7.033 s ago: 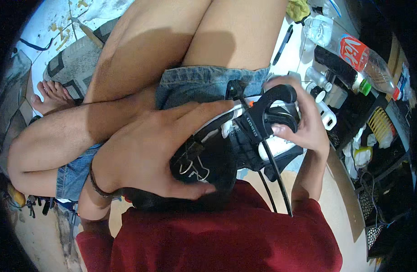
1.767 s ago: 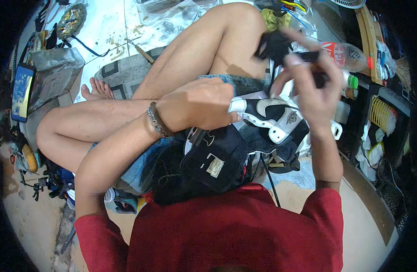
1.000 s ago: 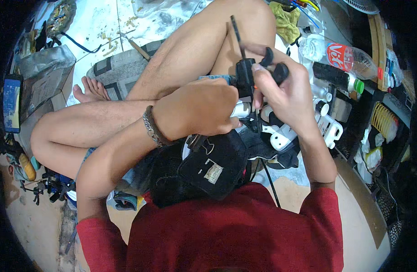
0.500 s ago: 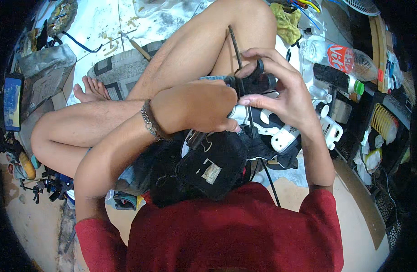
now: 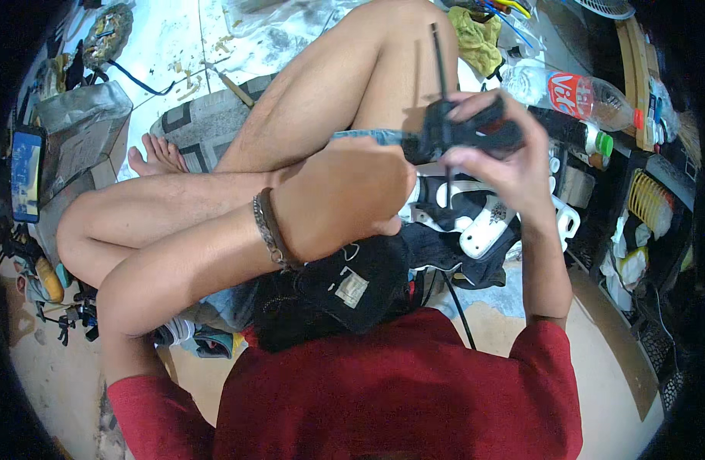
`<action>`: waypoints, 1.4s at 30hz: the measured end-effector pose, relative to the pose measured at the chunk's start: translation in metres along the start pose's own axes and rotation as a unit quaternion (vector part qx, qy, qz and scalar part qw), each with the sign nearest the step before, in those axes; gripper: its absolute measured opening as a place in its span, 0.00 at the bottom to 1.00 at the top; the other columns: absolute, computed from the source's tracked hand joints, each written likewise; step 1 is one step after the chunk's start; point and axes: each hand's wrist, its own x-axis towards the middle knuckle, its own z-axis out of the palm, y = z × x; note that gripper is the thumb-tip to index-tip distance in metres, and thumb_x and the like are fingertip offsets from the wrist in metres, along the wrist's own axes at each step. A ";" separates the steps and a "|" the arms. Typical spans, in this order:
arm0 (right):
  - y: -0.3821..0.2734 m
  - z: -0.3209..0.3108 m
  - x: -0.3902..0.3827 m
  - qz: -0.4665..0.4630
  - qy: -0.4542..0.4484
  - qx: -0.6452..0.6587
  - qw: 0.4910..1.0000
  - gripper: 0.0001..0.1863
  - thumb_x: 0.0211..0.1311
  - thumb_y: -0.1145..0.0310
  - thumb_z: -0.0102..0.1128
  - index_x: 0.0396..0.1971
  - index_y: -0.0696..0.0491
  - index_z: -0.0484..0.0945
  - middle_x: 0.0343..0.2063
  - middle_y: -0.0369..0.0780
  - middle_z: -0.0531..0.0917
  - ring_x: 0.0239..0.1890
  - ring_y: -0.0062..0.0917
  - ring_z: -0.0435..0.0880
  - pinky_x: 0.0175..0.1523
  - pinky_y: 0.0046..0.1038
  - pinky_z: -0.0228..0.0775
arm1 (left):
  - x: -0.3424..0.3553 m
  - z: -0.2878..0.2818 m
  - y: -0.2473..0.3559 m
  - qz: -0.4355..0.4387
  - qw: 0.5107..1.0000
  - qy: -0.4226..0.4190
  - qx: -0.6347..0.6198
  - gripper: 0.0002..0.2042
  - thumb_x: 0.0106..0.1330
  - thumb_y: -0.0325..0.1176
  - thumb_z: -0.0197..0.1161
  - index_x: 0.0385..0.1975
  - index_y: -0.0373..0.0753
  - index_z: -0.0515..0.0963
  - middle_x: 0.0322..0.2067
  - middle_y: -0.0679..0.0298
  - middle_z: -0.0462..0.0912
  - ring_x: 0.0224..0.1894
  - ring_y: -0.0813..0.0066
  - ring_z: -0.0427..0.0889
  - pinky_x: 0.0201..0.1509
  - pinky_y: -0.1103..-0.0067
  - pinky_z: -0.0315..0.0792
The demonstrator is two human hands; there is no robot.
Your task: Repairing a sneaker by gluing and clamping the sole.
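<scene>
My right hand is curled round what looks like a black bar clamp, its thin dark bar standing nearly upright over my lap. Motion smears the clamp's body a little. To its left is my left hand, back upward, with a bracelet on the wrist. Its fingers curl under and are hidden, so what they hold cannot be seen. Below the hands lie a white and black object with rounded white parts and a black fabric piece bearing a pale patch.
Bottles and a black-framed rack stand at the right. A phone is propped at the far left, above several black clamps. A patterned cushion and a yellow cloth lie ahead.
My right hand has moved to the right and slightly up with the clamp, away from my left hand. My left hand has shifted slightly, and the clamp's lower end has lifted off the black fabric.
</scene>
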 end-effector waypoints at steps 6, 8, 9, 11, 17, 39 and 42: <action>-0.005 0.000 -0.011 0.006 0.121 0.113 0.986 0.21 0.49 0.78 0.75 0.43 0.61 0.77 0.47 0.43 0.81 0.45 0.23 0.83 0.48 0.25 0.79 | 0.008 0.004 0.010 0.001 0.999 0.003 0.044 0.07 0.51 0.35 0.69 0.21 0.39 0.82 0.22 0.59 0.82 0.29 0.63 0.85 0.35 0.71 0.77; -0.004 0.001 -0.016 -0.001 0.083 0.056 0.995 0.21 0.48 0.75 0.77 0.43 0.59 0.78 0.47 0.42 0.81 0.46 0.22 0.82 0.52 0.23 0.76 | 0.014 0.006 0.006 0.007 0.999 0.002 0.052 0.06 0.50 0.34 0.69 0.20 0.39 0.83 0.22 0.59 0.82 0.29 0.63 0.85 0.34 0.71 0.77; -0.007 0.001 -0.016 -0.019 0.071 0.010 0.997 0.21 0.48 0.74 0.77 0.42 0.60 0.78 0.46 0.42 0.82 0.46 0.21 0.82 0.53 0.24 0.75 | 0.015 0.007 0.006 0.013 0.998 0.003 0.057 0.05 0.50 0.33 0.68 0.20 0.39 0.83 0.22 0.58 0.83 0.28 0.63 0.85 0.33 0.72 0.78; -0.014 0.002 -0.019 -0.037 0.064 -0.033 0.997 0.21 0.47 0.74 0.77 0.42 0.60 0.79 0.45 0.42 0.83 0.47 0.21 0.82 0.54 0.24 0.75 | 0.013 0.009 0.006 0.013 0.997 0.052 0.048 0.05 0.51 0.33 0.68 0.21 0.39 0.83 0.22 0.58 0.83 0.28 0.62 0.85 0.33 0.71 0.78; -0.010 0.011 -0.025 0.022 0.066 -0.008 0.998 0.24 0.40 0.72 0.81 0.40 0.59 0.80 0.47 0.44 0.83 0.48 0.26 0.83 0.53 0.28 0.74 | 0.012 0.006 0.001 -0.025 0.999 0.033 0.013 0.14 0.58 0.42 0.69 0.25 0.35 0.80 0.26 0.54 0.80 0.31 0.56 0.82 0.36 0.64 0.76; 0.006 0.022 0.000 -0.052 -0.016 -0.079 0.995 0.21 0.42 0.72 0.78 0.39 0.58 0.80 0.31 0.40 0.85 0.32 0.25 0.86 0.37 0.25 0.78 | 0.015 -0.018 -0.005 -0.110 0.984 -0.093 -0.102 0.23 0.56 0.49 0.72 0.31 0.30 0.80 0.27 0.46 0.80 0.39 0.48 0.81 0.45 0.63 0.75; 0.014 0.023 0.003 -0.022 -0.006 -0.022 1.000 0.21 0.44 0.69 0.79 0.39 0.58 0.80 0.32 0.41 0.86 0.32 0.25 0.87 0.37 0.26 0.78 | 0.009 -0.008 -0.006 -0.069 0.993 0.042 -0.085 0.17 0.54 0.43 0.72 0.27 0.32 0.81 0.27 0.47 0.82 0.34 0.50 0.83 0.40 0.63 0.77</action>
